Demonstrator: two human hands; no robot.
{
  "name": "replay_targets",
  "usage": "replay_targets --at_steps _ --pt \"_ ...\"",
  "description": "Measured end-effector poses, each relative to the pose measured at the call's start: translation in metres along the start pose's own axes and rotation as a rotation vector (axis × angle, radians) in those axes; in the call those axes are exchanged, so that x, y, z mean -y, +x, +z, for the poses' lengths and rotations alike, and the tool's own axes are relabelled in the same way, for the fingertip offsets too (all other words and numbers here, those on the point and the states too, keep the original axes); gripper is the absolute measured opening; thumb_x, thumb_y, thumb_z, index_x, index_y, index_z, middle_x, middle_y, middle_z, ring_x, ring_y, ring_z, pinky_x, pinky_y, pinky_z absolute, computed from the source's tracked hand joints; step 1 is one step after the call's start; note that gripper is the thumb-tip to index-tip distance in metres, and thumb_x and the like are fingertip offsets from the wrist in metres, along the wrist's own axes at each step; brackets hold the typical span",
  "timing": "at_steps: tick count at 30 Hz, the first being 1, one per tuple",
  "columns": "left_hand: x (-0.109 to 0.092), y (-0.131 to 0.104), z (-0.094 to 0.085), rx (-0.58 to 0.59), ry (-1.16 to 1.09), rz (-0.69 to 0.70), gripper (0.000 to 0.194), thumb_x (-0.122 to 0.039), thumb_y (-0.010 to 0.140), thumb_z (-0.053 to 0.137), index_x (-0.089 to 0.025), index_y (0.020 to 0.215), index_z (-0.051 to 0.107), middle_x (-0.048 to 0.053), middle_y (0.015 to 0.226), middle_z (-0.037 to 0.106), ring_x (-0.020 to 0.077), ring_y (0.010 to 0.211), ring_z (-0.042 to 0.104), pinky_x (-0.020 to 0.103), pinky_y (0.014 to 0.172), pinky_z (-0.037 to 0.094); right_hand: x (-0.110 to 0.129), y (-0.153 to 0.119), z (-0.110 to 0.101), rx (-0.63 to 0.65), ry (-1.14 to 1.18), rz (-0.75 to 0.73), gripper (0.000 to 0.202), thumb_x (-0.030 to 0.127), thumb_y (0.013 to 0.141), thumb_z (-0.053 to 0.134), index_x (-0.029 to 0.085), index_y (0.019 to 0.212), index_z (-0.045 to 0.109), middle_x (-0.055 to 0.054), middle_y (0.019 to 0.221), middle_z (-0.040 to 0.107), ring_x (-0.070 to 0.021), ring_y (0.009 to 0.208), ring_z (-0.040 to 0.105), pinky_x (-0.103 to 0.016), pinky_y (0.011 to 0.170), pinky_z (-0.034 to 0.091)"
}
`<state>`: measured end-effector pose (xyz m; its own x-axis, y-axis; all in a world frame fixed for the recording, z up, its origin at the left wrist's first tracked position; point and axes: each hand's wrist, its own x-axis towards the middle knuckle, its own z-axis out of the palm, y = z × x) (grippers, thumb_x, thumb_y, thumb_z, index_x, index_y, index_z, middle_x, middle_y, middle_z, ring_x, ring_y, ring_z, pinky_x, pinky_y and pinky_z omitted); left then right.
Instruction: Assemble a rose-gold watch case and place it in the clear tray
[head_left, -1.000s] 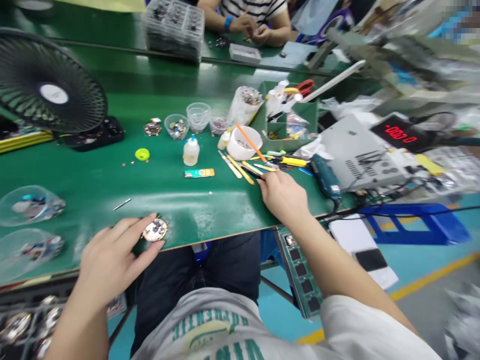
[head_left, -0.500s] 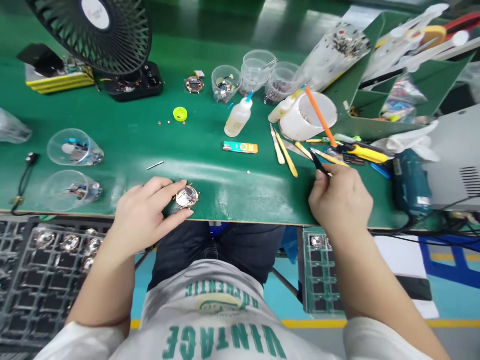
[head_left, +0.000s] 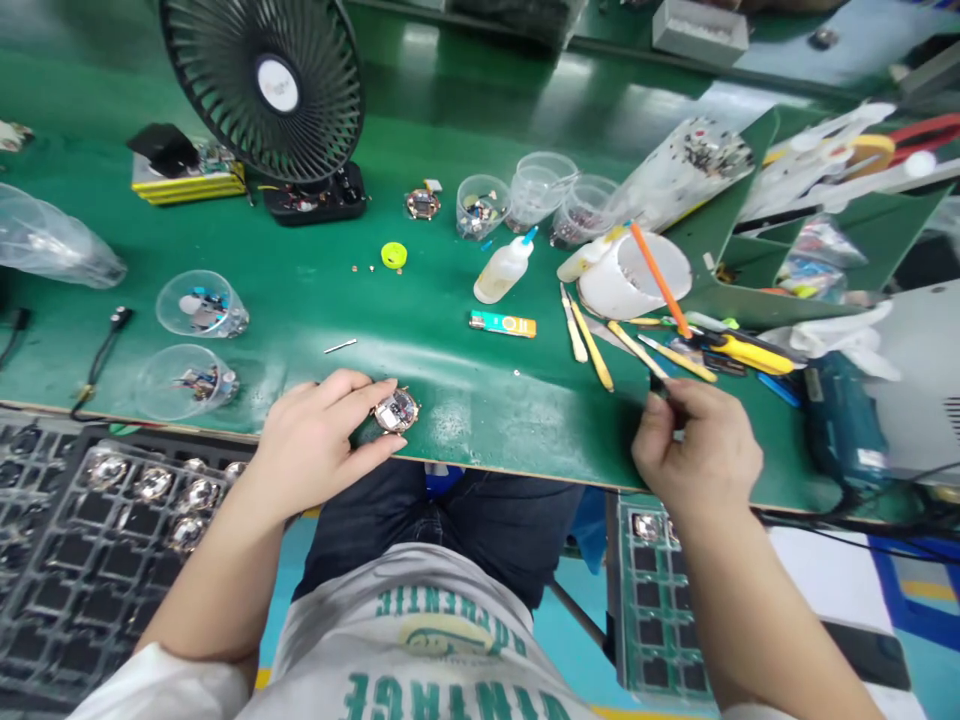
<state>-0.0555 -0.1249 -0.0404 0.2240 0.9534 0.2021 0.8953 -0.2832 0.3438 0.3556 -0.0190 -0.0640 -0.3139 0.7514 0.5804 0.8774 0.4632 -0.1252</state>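
At the table's front edge, my left hand [head_left: 322, 432] grips a round watch case [head_left: 397, 410] between thumb and fingers. Its rim is rose-gold, and the open face shows a silver part and small electronics. My right hand [head_left: 697, 440] is closed on a slim black tool [head_left: 658, 384], apparently tweezers, seen nearly end-on and mostly hidden by the fingers. Just beyond that hand lie yellow-handled tools [head_left: 592, 345]. A thin metal rod [head_left: 340, 346] rests behind my left hand. Between the hands, farther back, are a green-and-orange lighter [head_left: 502, 323] and a small bottle with a blue tip [head_left: 504, 270].
A black fan [head_left: 277, 90] stands at the back left. Clear cups [head_left: 196, 305] of small parts are at left, with more behind the bottle. On the right are a white tub [head_left: 637, 280], a teal power tool [head_left: 844, 420] and cables. A tray of watch cases [head_left: 97, 530] sits below the table's left edge.
The camera view has shifted, so the table things appear lower and farther right. My right hand has drawn slightly back from the tools, its black tool now more foreshortened. My left hand keeps the watch case.
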Motion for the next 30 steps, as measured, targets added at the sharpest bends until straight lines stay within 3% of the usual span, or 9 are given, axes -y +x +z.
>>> replay_targets --at_steps 4,7,12,17,20,23,27,30 --pt "-0.001 0.002 -0.001 -0.005 -0.005 0.008 0.043 -0.054 0.107 0.057 -0.023 0.134 0.072 0.005 0.114 0.078 0.0219 0.092 0.076 0.035 0.076 0.053 0.028 0.001 -0.001 -0.032 0.144 -0.14 0.039 0.02 0.1 0.062 0.024 0.138 0.062 -0.011 0.096 0.082 -0.0294 0.076 0.079 -0.043 0.067 0.066" --pt "-0.004 0.004 -0.001 -0.005 0.004 -0.011 0.039 -0.051 0.105 0.059 -0.023 0.13 0.072 0.004 0.113 0.077 0.0219 0.089 0.076 0.036 0.074 0.052 0.056 0.011 0.0 0.001 0.366 -0.198 0.038 0.013 0.097 0.066 0.026 0.133 0.064 -0.01 0.1 0.082 -0.0273 0.087 0.081 -0.039 0.073 0.067" --pt "-0.006 0.005 0.002 -0.009 -0.002 -0.042 0.034 -0.049 0.104 0.06 -0.024 0.124 0.072 0.003 0.111 0.077 0.0216 0.085 0.075 0.036 0.073 0.051 0.082 0.045 0.002 0.321 0.533 -0.316 0.02 0.015 0.102 0.062 0.024 0.12 0.066 -0.009 0.1 0.079 -0.0225 0.086 0.079 -0.033 0.072 0.067" --pt "-0.006 0.006 0.003 0.006 -0.043 -0.074 0.031 -0.048 0.102 0.062 -0.026 0.122 0.071 0.002 0.114 0.076 0.0239 0.09 0.077 0.039 0.077 0.053 0.1 0.079 0.003 0.453 0.591 -0.519 0.015 0.018 0.107 0.061 0.02 0.121 0.064 -0.011 0.103 0.08 -0.0228 0.096 0.08 -0.035 0.083 0.069" --pt "-0.008 0.009 -0.001 0.067 -0.072 -0.113 0.029 -0.046 0.1 0.066 -0.025 0.119 0.07 0.002 0.114 0.076 0.0256 0.091 0.077 0.04 0.079 0.054 0.12 0.1 0.012 0.463 0.666 -0.617 0.02 0.017 0.105 0.063 0.019 0.126 0.063 -0.011 0.109 0.079 -0.0233 0.104 0.078 -0.035 0.087 0.069" --pt "-0.009 0.011 -0.004 0.108 -0.087 -0.147 0.028 -0.044 0.097 0.071 -0.025 0.118 0.068 0.001 0.114 0.076 0.0267 0.09 0.077 0.041 0.078 0.053 0.141 0.117 0.035 0.446 0.73 -0.684 0.017 0.02 0.107 0.063 0.02 0.124 0.064 -0.012 0.111 0.077 -0.0233 0.107 0.077 -0.036 0.089 0.068" --pt "-0.007 0.008 -0.003 0.085 -0.127 -0.127 0.03 -0.04 0.095 0.074 -0.024 0.119 0.063 0.001 0.122 0.076 0.0271 0.1 0.077 0.04 0.082 0.052 0.159 0.119 0.067 0.387 0.823 -0.62 0.01 0.027 0.111 0.058 0.02 0.113 0.065 -0.008 0.096 0.076 -0.021 0.088 0.076 -0.034 0.076 0.067" --pt "-0.006 0.005 -0.001 0.048 -0.15 -0.093 0.029 -0.037 0.096 0.074 -0.025 0.12 0.061 0.001 0.124 0.078 0.0255 0.103 0.077 0.038 0.082 0.049 0.159 0.108 0.074 0.359 0.852 -0.561 0.009 0.026 0.111 0.058 0.019 0.111 0.064 -0.009 0.097 0.077 -0.0204 0.087 0.076 -0.034 0.076 0.067"
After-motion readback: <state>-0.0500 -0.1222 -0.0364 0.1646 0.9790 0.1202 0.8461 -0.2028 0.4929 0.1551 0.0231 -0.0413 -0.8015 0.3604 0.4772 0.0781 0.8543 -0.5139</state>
